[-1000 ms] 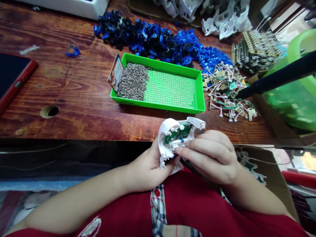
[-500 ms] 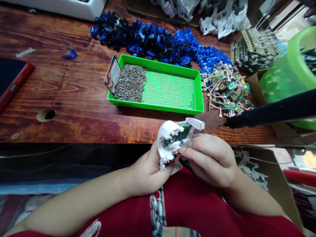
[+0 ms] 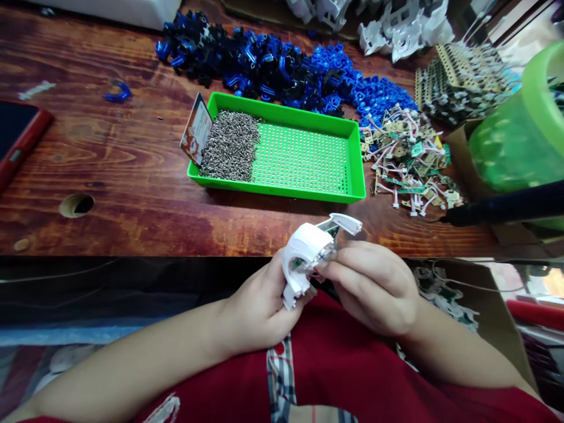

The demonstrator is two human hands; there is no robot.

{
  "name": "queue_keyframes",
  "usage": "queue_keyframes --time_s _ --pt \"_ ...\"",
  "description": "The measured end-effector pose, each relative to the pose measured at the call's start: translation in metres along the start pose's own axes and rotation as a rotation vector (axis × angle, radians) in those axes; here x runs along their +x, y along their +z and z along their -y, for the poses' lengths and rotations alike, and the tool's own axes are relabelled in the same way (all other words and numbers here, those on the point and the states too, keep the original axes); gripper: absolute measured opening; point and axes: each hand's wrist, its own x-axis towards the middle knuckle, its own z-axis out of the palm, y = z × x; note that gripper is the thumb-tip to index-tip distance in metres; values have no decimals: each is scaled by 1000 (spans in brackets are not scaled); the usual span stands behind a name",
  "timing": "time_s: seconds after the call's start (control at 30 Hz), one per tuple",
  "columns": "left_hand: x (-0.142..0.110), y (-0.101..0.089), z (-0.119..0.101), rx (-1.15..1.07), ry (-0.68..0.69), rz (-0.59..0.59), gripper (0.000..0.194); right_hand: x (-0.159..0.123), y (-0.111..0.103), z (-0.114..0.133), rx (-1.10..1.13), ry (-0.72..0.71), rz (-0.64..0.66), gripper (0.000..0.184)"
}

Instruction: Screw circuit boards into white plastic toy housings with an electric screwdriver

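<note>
My left hand (image 3: 264, 296) is wrapped round a curved white plastic housing (image 3: 308, 244), held just off the table's front edge. A round opening in its side and a sliver of green circuit board inside are visible. My right hand (image 3: 374, 282) is closed, thumb and fingers pinched at the housing's right edge. A small bit of red shows by those fingertips; whether they also grip a small part there is hidden. Beyond the hands lies a green tray (image 3: 282, 192), with a heap of small metal screws (image 3: 231, 147) on its left side and rows of holes on the right.
Blue and black plastic parts (image 3: 264, 64) are heaped behind the tray. To its right lie wired circuit boards (image 3: 409, 158). A dark pen-shaped tool (image 3: 506, 205) juts in from the right before a green container (image 3: 515, 135). A red-edged phone-like device (image 3: 26, 141) lies left.
Both hands have tilted the white housing, so its outer shell faces me more and the circuit board is mostly hidden. The dark tool at right has shifted rightward in view.
</note>
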Motion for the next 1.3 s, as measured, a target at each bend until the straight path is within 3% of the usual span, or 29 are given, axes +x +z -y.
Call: queue_keyframes --time_s 0.2,0.43,0.63,0.77,0.8,0.93,1.03,1.17,1.27,1.3 --pt "-6 -3 1 57 147 -1 47 3 -2 -3 124 -67 -7 23" --pt "-2 -7 -6 131 134 63 42 -2 3 -4 171 -6 -15 24" --pt "3 -6 -6 162 -92 117 45 -17 1 -4 268 219 34 30" --pt "8 -9 -11 221 -170 234 48 -23 -13 -1 286 521 -329 40" --pt "10 -9 -12 252 -183 279 49 -22 -15 1 309 610 -342 42" --pt "25 -2 -14 434 -101 373 53 -19 -20 5 450 770 22 44" --pt "40 8 -15 492 -16 444 61 -20 -25 4 385 829 59 28" --pt "57 17 -22 399 43 595 81 -40 -52 -1 327 833 -33 12" --pt "65 19 -28 303 26 675 88 -73 -92 -6 325 939 -130 16" --pt "67 18 -29 309 16 670 85 -88 -109 -8 292 1010 -107 21"
